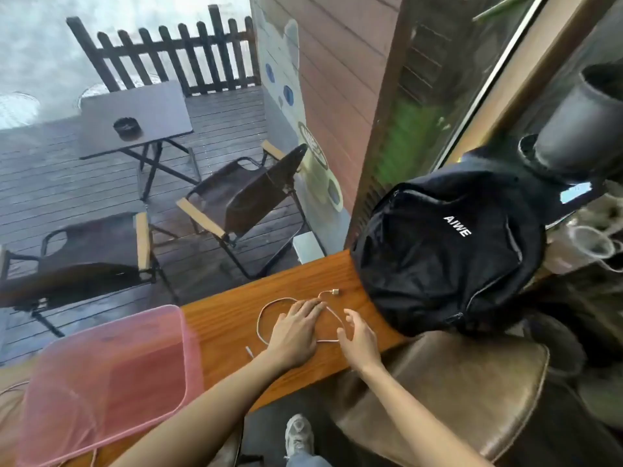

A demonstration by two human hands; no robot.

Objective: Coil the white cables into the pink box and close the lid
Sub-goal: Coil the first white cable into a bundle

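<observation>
A white cable (261,320) lies in a loose loop on the wooden counter (229,318), its plug end (334,291) pointing toward the backpack. My left hand (296,328) rests flat on the loop with fingers spread, pressing the cable down. My right hand (357,338) hovers just to the right, fingers apart and curled near the cable's right side. The pink translucent box (111,375) stands at the left of the counter, its opening facing up. Another white cable (13,387) peeks out at the box's left and runs under its near edge.
A black backpack (448,251) sits on the counter right of the cable. A brown leather stool (448,396) is below my right arm. Beyond the window stand folding chairs and a small table on a wooden deck. My shoe (298,433) shows below.
</observation>
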